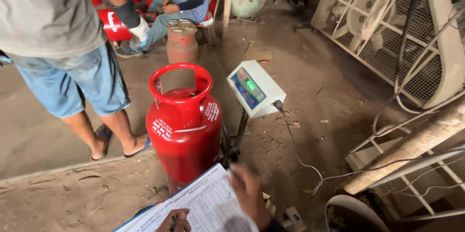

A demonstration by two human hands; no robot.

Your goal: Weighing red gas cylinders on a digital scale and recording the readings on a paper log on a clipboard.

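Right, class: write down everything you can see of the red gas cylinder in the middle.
The red gas cylinder stands upright on the dusty floor, beside a white scale display on a post. It looks like painted metal, glossy, with a ring handle on top and white lettering on its shoulder. A sheet of paper hides its base. No hand touches it.

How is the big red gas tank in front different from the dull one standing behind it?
The red gas tank is bright, glossy and has a round ring handle on top. The dull tank looks faded, rusty and has a blocky top instead. The red one is nearer and looks bigger. Both stand upright on the dirt floor.
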